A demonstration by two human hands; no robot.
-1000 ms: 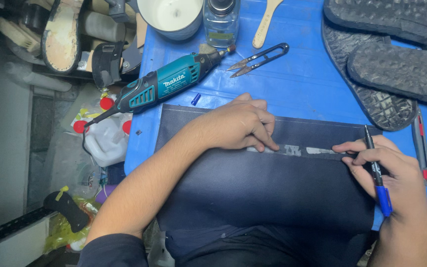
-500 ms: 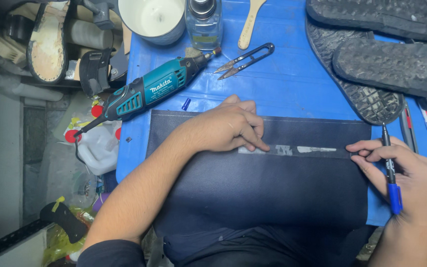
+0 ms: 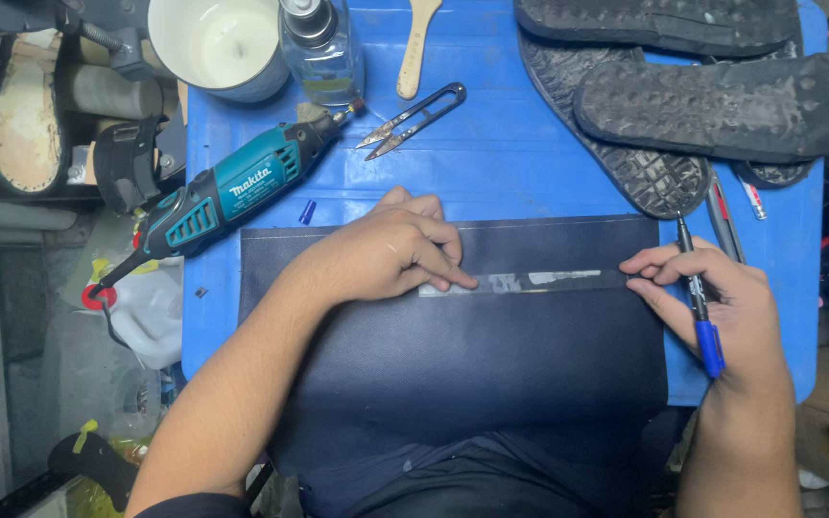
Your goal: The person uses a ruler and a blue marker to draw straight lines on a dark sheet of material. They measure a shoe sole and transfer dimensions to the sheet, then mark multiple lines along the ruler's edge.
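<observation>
Head view shows your left hand [image 3: 386, 254] pressing flat, fingers together, on a clear strip [image 3: 520, 282] that lies across the dark sheet [image 3: 453, 364] on the blue desk [image 3: 530, 173]. Your right hand [image 3: 722, 297] pinches a blue-capped pen [image 3: 698, 293] at the strip's right end. A teal rotary tool [image 3: 242, 187] and thread snips [image 3: 413, 120] lie above the sheet, black soles [image 3: 722, 105] at upper right.
</observation>
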